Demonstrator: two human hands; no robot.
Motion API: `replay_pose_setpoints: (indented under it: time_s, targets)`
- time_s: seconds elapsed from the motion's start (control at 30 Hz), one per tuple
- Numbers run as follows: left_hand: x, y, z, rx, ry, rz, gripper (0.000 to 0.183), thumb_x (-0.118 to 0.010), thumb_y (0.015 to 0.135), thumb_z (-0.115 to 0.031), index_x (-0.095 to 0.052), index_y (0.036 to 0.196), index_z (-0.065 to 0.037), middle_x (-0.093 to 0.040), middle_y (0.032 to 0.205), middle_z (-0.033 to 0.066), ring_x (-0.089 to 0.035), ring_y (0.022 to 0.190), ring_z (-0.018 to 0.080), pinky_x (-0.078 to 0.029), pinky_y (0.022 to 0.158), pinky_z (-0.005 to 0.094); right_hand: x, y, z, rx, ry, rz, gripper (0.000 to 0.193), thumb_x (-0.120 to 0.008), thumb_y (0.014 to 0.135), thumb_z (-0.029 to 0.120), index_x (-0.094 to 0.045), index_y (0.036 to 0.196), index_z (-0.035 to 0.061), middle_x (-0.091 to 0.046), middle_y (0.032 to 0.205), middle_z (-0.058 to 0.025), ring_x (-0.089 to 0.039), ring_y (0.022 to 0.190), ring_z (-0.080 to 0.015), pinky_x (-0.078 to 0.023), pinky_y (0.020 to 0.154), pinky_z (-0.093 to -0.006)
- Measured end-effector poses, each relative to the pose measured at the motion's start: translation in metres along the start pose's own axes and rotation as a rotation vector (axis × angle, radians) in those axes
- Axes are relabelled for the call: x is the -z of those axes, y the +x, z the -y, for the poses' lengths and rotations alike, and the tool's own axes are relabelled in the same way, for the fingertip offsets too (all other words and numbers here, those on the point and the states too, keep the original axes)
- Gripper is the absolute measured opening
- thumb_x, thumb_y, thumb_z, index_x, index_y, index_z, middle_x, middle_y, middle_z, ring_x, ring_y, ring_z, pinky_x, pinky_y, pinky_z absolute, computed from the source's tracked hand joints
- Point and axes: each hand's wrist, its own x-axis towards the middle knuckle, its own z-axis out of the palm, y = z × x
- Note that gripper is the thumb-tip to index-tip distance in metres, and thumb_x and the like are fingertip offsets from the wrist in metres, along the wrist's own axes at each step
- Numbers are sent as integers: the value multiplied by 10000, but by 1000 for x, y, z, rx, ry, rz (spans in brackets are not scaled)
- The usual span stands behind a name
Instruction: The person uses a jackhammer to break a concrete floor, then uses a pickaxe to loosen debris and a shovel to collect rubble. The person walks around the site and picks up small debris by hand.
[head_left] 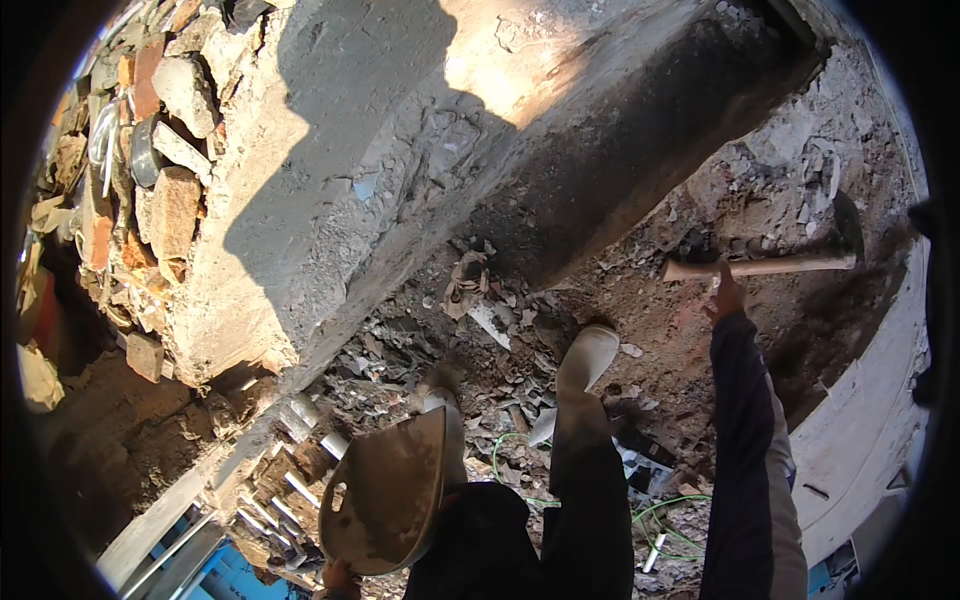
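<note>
At the lower left, my left hand (pixel 341 580) grips the rim of a shallow, dirt-stained pan (pixel 385 490) with an oval hole near one side. The pan is tilted beside my leg, and most of that hand is cut off by the picture's edge. My right hand (pixel 729 297) reaches forward on the right, thumb apart and a finger touching the wooden handle (pixel 790 267) of a hoe-like tool. Its dark curved blade (pixel 848 226) is at the far right end, over the dirt. The remaining fingers are hard to make out.
Broken rubble (pixel 490 320) lies around my light boots (pixel 588 355). A thick concrete slab (pixel 390 190) slopes across the far side, with stacked bricks and stones (pixel 175 210) at left. A green wire (pixel 500 455) loops near my legs. A pale wall edge (pixel 860 430) borders the right.
</note>
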Motion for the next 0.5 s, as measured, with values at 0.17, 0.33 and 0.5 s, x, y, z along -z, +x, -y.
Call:
replay_pose_setpoints:
  time_s: [0.17,0.33,0.5]
  targets:
    - [-8,23,-3,23,137,23,110,-577,822,-103,-593,922,-60,-556,719,62,-502,515,165,-425,441,262,-38,47,-27,17,99,99,732,-682,823,606,-486,1320,107,-468,1284,-110,-455,1140,-302,-397,961,-543]
    - [4,48,2,172,-26,14,116,-577,822,-90,-588,933,-60,-560,740,48,-484,506,145,-416,434,245,-39,54,-42,50,358,97,232,-646,904,240,-554,1038,74,-517,951,-59,-523,859,-217,-451,794,-449]
    - [11,68,5,177,112,192,235,-587,894,-169,-588,1100,-57,-613,808,62,-572,607,187,-488,521,292,30,-21,-23,160,640,226,92,-572,870,137,-510,894,73,-528,734,-46,-541,716,-200,-483,738,-390]
